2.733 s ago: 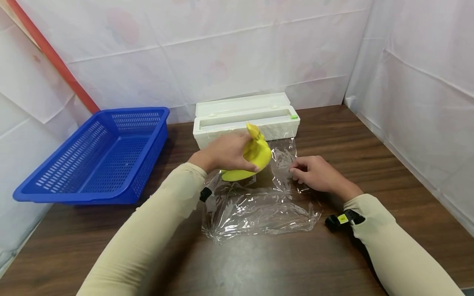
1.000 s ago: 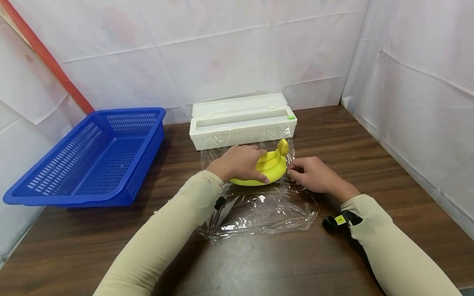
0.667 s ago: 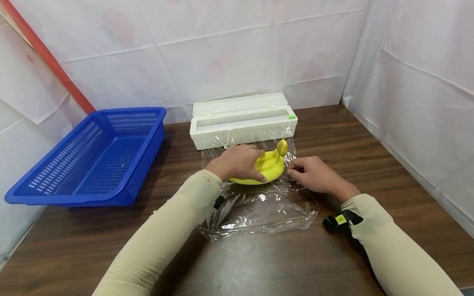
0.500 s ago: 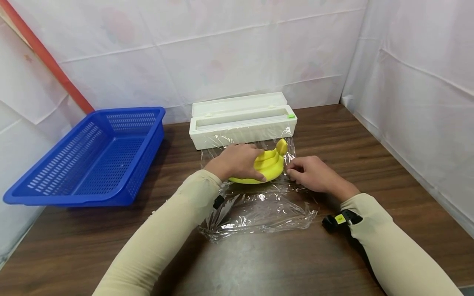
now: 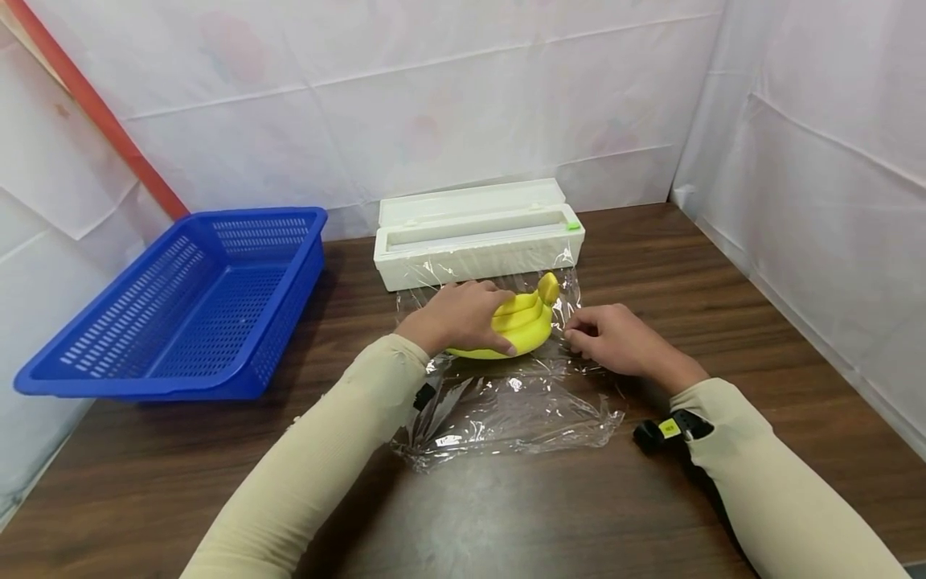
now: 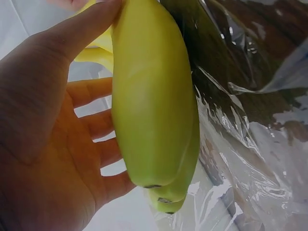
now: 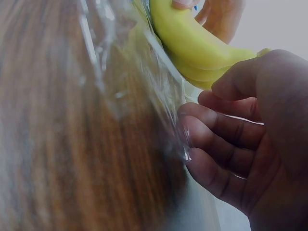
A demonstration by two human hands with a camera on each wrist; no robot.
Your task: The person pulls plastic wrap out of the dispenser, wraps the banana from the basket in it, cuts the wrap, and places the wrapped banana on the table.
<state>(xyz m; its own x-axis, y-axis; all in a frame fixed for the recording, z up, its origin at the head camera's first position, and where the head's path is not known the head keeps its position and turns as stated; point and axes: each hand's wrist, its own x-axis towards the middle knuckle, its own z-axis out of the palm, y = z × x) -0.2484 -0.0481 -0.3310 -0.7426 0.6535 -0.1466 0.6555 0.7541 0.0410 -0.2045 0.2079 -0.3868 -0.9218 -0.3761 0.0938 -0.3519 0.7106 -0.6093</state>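
Observation:
My left hand [image 5: 463, 318] grips a bunch of yellow bananas [image 5: 524, 322] from its left end, thumb on the near side and fingers over the far side. In the left wrist view the greenish tips of the bananas [image 6: 154, 120] point toward the palm side. The bunch lies over a clear sheet of plastic wrap [image 5: 506, 414], its stem end pointing right and up. My right hand [image 5: 615, 338] holds the right edge of the wrap with curled fingers, close beside the stem. In the right wrist view its fingertips [image 7: 195, 130] meet the film's edge.
Behind the bananas stands a long white wrap dispenser box [image 5: 477, 261], lid raised, with film running from its front. A blue plastic basket [image 5: 253, 354] is at the left of the dark wooden table [image 5: 521, 515]. White cloth walls [image 5: 463, 121] enclose the back and sides.
The left hand has lowered the bananas onto the wrap and moved them right, turning the stem rightward. Over the last second they shift slightly left. The right hand stays at the wrap's edge.

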